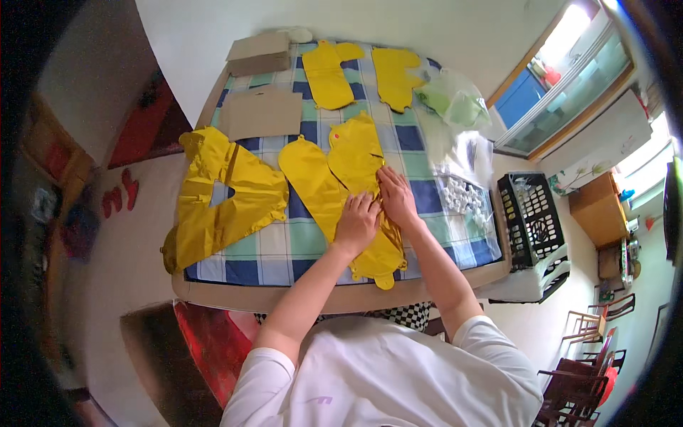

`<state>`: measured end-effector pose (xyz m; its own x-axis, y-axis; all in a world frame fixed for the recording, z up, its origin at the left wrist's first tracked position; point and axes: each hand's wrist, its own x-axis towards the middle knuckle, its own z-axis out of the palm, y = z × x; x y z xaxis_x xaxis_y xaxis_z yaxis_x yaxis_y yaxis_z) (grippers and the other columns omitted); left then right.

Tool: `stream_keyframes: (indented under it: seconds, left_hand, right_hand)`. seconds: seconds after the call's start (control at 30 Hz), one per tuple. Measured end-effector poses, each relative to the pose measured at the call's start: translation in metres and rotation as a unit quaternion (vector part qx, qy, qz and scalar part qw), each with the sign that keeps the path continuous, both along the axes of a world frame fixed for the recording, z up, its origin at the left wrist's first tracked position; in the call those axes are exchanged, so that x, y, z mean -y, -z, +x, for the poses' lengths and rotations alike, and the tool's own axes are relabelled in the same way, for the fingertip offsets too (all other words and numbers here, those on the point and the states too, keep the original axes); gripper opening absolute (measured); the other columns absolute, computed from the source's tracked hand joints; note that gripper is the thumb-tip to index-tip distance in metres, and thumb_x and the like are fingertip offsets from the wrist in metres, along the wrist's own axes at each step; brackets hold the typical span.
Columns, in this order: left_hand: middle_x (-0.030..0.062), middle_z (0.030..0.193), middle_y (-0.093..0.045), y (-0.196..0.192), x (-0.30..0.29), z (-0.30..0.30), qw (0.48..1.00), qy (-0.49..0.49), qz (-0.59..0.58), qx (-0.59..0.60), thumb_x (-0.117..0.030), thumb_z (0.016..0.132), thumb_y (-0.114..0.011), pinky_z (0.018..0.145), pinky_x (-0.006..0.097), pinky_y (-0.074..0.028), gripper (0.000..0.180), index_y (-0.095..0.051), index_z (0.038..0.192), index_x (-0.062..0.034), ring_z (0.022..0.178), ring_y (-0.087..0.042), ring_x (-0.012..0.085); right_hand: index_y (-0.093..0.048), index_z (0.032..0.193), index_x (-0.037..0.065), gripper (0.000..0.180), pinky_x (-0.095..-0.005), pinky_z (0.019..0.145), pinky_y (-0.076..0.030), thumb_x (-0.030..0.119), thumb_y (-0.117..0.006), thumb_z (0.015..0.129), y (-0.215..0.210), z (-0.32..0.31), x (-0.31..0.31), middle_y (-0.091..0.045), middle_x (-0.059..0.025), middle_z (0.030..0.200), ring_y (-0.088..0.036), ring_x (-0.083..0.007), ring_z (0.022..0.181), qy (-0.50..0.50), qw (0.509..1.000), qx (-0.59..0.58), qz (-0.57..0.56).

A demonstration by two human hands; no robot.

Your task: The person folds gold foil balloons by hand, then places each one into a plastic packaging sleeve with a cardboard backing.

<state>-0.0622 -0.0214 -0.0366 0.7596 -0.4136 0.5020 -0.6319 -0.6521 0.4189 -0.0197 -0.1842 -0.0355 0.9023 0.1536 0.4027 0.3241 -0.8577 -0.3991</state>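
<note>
A flat yellow foil balloon lies in front of me on the checked cloth. It has a wide forked shape with small tabs at its edges, and creases run over it. My left hand rests on its middle, fingers stretched out over the foil. Right beside it, my right hand lies along the balloon's right edge with its fingers extended. Whether the fingertips pinch any foil is hard to see. To the left lies another yellow foil balloon, triangular with a small hole, overhanging the table edge.
Two more flat balloons, one left of the other, lie at the far side. Cardboard sheets are at the left. Clear plastic bags and small white pieces lie right. A black crate stands beyond the right edge.
</note>
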Motion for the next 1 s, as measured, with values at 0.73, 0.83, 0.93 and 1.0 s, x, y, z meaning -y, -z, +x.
stream_keyframes:
  seconds: [0.73,0.83,0.93,1.0]
  left_hand:
    - [0.0133,0.124,-0.056,-0.002,0.001,0.003,0.999,-0.004,0.019,0.028,-0.014,0.083,-0.062,0.104,0.045,-0.036,0.033,-0.059,0.115,-0.0048,0.120,-0.049,0.0306]
    - [0.0133,0.125,-0.055,0.000,0.000,0.004,1.000,-0.001,0.017,0.025,-0.014,0.084,-0.061,0.105,0.045,-0.036,0.033,-0.059,0.116,-0.0050,0.121,-0.049,0.0305]
    - [0.0133,0.126,-0.055,0.000,0.001,0.004,0.999,-0.002,0.019,0.027,-0.015,0.084,-0.061,0.106,0.045,-0.035,0.034,-0.059,0.116,-0.0052,0.122,-0.048,0.0305]
    - [0.0133,0.126,-0.055,0.000,0.000,0.004,0.999,-0.003,0.021,0.028,-0.015,0.084,-0.061,0.106,0.046,-0.035,0.034,-0.059,0.117,-0.0054,0.122,-0.048,0.0305]
  right_hand:
    - [-0.068,0.111,0.015,0.049,-0.0486,0.111,-0.032,-0.007,-0.061,0.068,-0.058,-0.158,0.070,-0.055,-0.0086,0.135,-0.045,-0.0258,0.132,-0.177,0.974,-0.140,-0.034]
    - [-0.069,0.110,0.014,0.052,-0.0522,0.109,-0.035,-0.012,-0.054,0.067,-0.065,-0.153,0.064,-0.058,-0.0086,0.130,-0.051,-0.0283,0.125,-0.176,0.971,-0.154,-0.048]
    - [-0.069,0.106,0.012,0.047,-0.0523,0.108,-0.035,-0.011,-0.053,0.068,-0.067,-0.150,0.050,-0.060,-0.0087,0.127,-0.053,-0.0285,0.122,-0.170,0.978,-0.115,-0.033]
    - [-0.068,0.106,0.011,0.045,-0.0525,0.108,-0.035,-0.010,-0.053,0.070,-0.072,-0.156,0.034,-0.062,-0.0096,0.123,-0.055,-0.0291,0.121,-0.159,0.981,-0.112,0.000]
